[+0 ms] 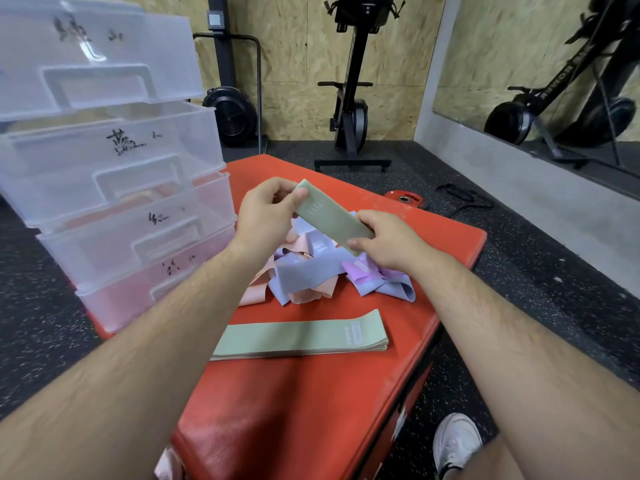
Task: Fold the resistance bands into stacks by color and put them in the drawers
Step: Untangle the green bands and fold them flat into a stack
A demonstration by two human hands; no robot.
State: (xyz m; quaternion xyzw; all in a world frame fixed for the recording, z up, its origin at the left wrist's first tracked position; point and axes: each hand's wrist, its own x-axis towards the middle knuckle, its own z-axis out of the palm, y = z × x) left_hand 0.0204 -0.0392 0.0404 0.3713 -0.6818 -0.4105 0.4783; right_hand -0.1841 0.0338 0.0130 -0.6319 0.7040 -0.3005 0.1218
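In the head view, a green band is held taut above the loose pile on the red pad: its far end is pinched by the left hand, its near end by the right hand. The green stack lies nearer, well apart from the pile. The band should be flattened, its edges matched, then laid squarely on that stack. The drawers stand at the left.
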